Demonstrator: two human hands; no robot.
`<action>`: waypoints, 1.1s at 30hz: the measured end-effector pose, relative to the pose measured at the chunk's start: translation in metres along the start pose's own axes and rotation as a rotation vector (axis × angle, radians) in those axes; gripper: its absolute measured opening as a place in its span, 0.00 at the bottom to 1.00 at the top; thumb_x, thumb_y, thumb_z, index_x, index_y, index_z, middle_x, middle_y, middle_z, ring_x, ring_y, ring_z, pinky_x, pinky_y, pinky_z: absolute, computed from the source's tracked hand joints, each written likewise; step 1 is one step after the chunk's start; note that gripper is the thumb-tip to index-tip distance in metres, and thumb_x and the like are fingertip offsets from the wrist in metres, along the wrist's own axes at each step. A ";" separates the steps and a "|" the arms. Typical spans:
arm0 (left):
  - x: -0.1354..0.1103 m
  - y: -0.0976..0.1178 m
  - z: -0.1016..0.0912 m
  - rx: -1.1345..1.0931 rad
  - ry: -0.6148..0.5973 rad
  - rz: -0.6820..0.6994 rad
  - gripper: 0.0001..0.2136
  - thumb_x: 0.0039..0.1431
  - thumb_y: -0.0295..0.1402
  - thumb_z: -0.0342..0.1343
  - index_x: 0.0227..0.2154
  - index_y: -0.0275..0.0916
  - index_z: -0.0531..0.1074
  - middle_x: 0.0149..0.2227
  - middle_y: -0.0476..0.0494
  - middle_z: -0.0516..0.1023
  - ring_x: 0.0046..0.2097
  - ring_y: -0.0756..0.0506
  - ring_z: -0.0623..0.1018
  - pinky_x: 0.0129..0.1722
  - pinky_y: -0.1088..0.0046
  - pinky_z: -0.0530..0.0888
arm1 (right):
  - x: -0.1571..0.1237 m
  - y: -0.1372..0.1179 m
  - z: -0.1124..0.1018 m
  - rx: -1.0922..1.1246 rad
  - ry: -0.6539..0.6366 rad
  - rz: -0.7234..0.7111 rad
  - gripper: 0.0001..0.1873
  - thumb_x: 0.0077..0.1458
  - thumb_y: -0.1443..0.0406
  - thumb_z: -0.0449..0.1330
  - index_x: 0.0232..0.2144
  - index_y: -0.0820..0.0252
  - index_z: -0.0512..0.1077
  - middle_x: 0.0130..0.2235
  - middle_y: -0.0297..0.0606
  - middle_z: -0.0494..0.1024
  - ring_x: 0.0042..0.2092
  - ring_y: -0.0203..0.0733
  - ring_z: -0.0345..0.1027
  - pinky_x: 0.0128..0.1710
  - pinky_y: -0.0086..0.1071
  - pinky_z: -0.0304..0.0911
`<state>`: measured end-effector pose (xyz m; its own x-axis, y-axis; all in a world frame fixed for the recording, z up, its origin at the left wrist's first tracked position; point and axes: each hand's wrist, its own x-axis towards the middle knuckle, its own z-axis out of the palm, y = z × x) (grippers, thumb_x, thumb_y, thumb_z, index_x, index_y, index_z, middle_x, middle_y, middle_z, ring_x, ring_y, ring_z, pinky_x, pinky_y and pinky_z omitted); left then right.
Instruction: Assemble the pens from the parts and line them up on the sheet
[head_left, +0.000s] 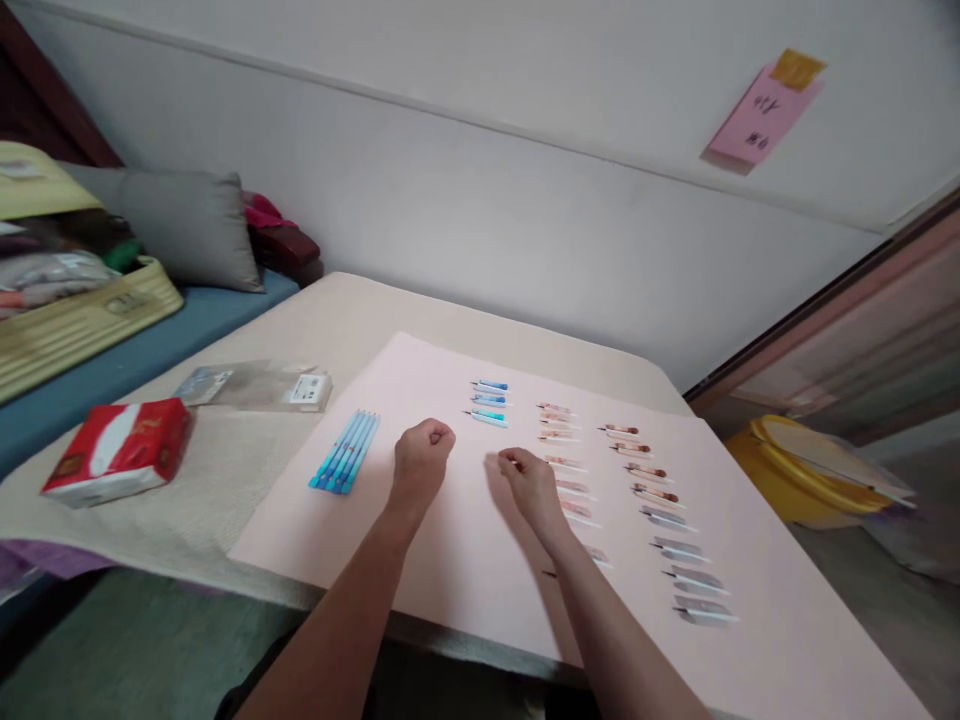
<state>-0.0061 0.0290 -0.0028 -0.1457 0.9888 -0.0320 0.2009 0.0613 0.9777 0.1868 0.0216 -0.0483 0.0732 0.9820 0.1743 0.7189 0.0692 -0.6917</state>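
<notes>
Head view: five long blue pens lie side by side at the left of a smooth pink sheet on the worktop, long axes running obliquely away from the person, deeper-blue ends nearest; three shorter blue pens lie beyond the hands, crosswise, dark tips pointing left; four brown pens and four grey pens, slender and rod-like, form the right column, tips likewise leftward; pink pens fill the middle column, partly covered, so their number cannot be told; left hand and right hand are curled closed, well apart, nothing showing in either; one glossy red packet and one clear plastic sleeve lie left.
</notes>
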 end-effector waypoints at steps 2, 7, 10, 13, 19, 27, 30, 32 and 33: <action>0.001 0.001 0.002 -0.080 -0.001 -0.057 0.04 0.46 0.32 0.54 0.22 0.40 0.72 0.20 0.50 0.70 0.24 0.50 0.70 0.23 0.76 0.64 | 0.025 0.008 -0.001 -0.206 -0.004 0.044 0.14 0.55 0.61 0.50 0.35 0.58 0.74 0.36 0.37 0.77 0.36 0.39 0.69 0.36 0.30 0.59; 0.001 0.007 0.003 -0.275 0.012 -0.185 0.02 0.43 0.31 0.58 0.22 0.38 0.72 0.22 0.47 0.72 0.25 0.50 0.71 0.23 0.77 0.65 | 0.071 0.024 0.002 -0.408 -0.023 0.127 0.14 0.54 0.64 0.51 0.40 0.58 0.73 0.42 0.41 0.74 0.40 0.41 0.67 0.33 0.29 0.56; -0.001 0.010 0.003 -0.441 0.002 -0.320 0.04 0.43 0.31 0.59 0.24 0.36 0.72 0.25 0.45 0.74 0.26 0.51 0.71 0.24 0.78 0.67 | 0.078 0.029 0.007 -0.449 -0.035 0.115 0.14 0.54 0.66 0.51 0.41 0.58 0.72 0.43 0.41 0.72 0.39 0.41 0.67 0.32 0.29 0.54; -0.003 0.007 0.003 -0.688 -0.011 -0.498 0.06 0.44 0.29 0.60 0.27 0.34 0.72 0.26 0.44 0.74 0.26 0.53 0.72 0.25 0.78 0.68 | 0.075 0.030 0.013 -0.473 -0.049 0.083 0.15 0.55 0.66 0.51 0.44 0.58 0.71 0.45 0.41 0.70 0.39 0.39 0.66 0.31 0.29 0.53; -0.003 -0.002 0.006 -0.867 0.035 -0.625 0.06 0.45 0.25 0.60 0.28 0.32 0.71 0.26 0.44 0.73 0.25 0.53 0.72 0.24 0.79 0.69 | 0.063 0.025 0.018 -0.501 -0.028 0.036 0.12 0.58 0.65 0.49 0.40 0.58 0.70 0.44 0.39 0.70 0.39 0.38 0.65 0.32 0.29 0.51; -0.006 -0.007 0.016 -0.949 0.086 -0.832 0.03 0.46 0.21 0.57 0.25 0.31 0.68 0.24 0.43 0.72 0.24 0.53 0.72 0.25 0.79 0.70 | 0.045 0.016 0.015 -0.557 -0.126 -0.075 0.11 0.59 0.64 0.49 0.36 0.55 0.71 0.40 0.36 0.71 0.41 0.37 0.64 0.33 0.27 0.52; -0.005 -0.012 0.021 -0.944 0.095 -0.865 0.03 0.47 0.21 0.56 0.25 0.32 0.68 0.25 0.43 0.72 0.25 0.52 0.73 0.26 0.77 0.71 | 0.033 0.015 0.015 -0.568 -0.140 -0.098 0.10 0.58 0.66 0.50 0.38 0.55 0.71 0.41 0.36 0.72 0.41 0.38 0.65 0.32 0.28 0.51; -0.006 -0.015 0.023 -0.942 0.098 -0.879 0.03 0.48 0.22 0.56 0.26 0.33 0.67 0.25 0.44 0.72 0.26 0.52 0.73 0.27 0.76 0.72 | 0.026 0.011 0.014 -0.566 -0.137 -0.089 0.10 0.58 0.67 0.50 0.37 0.56 0.71 0.40 0.36 0.73 0.39 0.37 0.66 0.30 0.28 0.51; -0.006 -0.016 0.025 -0.937 0.098 -0.885 0.03 0.48 0.22 0.56 0.26 0.33 0.67 0.25 0.44 0.72 0.26 0.52 0.73 0.28 0.76 0.72 | 0.024 0.008 0.013 -0.557 -0.132 -0.086 0.10 0.57 0.67 0.50 0.36 0.57 0.71 0.39 0.36 0.74 0.37 0.37 0.66 0.30 0.28 0.51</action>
<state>0.0157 0.0252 -0.0236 0.0423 0.6444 -0.7635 -0.7461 0.5287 0.4048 0.1850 0.0478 -0.0589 -0.0627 0.9930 0.1004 0.9765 0.0819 -0.1995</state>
